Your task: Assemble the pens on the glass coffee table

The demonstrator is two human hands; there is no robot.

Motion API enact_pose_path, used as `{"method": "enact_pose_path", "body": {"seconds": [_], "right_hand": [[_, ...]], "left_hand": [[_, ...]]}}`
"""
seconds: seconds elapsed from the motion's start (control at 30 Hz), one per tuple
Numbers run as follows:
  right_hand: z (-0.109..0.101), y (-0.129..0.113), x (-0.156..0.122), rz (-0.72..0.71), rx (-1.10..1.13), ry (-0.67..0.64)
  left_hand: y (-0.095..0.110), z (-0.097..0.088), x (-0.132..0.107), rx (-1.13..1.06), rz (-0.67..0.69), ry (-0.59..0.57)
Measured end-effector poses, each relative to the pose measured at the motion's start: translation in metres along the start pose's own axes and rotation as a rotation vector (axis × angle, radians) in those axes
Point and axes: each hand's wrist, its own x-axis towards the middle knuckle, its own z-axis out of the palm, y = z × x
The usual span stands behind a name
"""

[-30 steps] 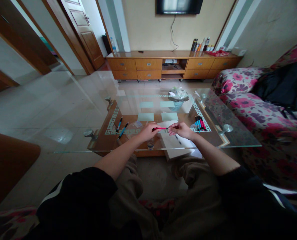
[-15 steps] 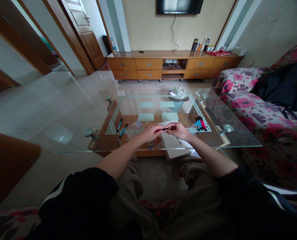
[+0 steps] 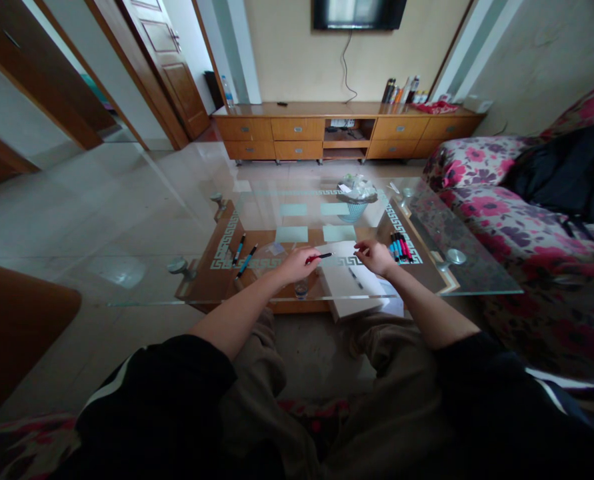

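Presently the left hand (image 3: 297,264) is closed on a red pen (image 3: 319,256). It pinches the pen at its left end, so the dark end sticks out to the right, above the near-left corner of the white pad (image 3: 349,288). The right hand (image 3: 377,257) hovers over the far-right corner of the same pad, apart from the pen. Its fingers are curled close together, but it is not possible to tell if they pinch something small or nothing.

The risk seems to be in this one-ended grip. The pen is held only by the fingertips, and most of its length has no support. If the fingers loosen, it would probably drop on the glass table (image 3: 457,283) and roll away, because the glass is smooth. If the dark end is an uncovered tip, it could also leave a mark on the pad under it.

For the count:
- One red pen is in the hand.
- One dark pen (image 3: 355,279) lies on the pad.
- Two blue pens (image 3: 243,254) lie well to the left of the pad.
- A bunch of pens (image 3: 401,247), red and blue, lies just right of the pad. They are too close together for a sure number, but there are at least four.
- Four pale green squares (image 3: 291,233) sit beyond the pad, two by two.
- One wastebasket (image 3: 353,210) is seen farther behind them.
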Motion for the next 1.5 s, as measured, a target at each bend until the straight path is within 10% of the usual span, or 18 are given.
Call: {"method": "enact_pose_path", "body": {"seconds": [0.37, 0.77, 1.5], "right_hand": [[0.005, 0.004, 0.002, -0.051, -0.026, -0.022], [0.006, -0.041, -0.003, -0.016, 0.678, -0.051], [0.018, -0.046, -0.003, -0.035, 0.683, -0.133]], "left_hand": [[0.000, 0.001, -0.001, 0.001, -0.002, -0.006], [-0.004, 0.005, 0.001, 0.028, 0.012, -0.008], [-0.004, 0.006, 0.000, 0.048, 0.052, -0.025]]}}
